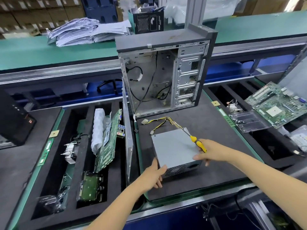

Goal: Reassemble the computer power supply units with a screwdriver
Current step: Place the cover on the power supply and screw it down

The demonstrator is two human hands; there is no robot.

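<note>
My left hand [153, 175] and right hand [210, 151], its fingers curled round the screwdriver [197, 142], grip the power supply [174, 149]; next, I'd turn it toward the case [166, 72].

Looks like a computer assembly workshop, with green conveyor benches [33, 52], foam parts trays [49, 171], an opened PC case [164, 72] and stacked cartons [38, 12] behind.

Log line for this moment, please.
left hand: grips power supply near corner | right hand: on supply, holding screwdriver | case: open, upright behind
</note>
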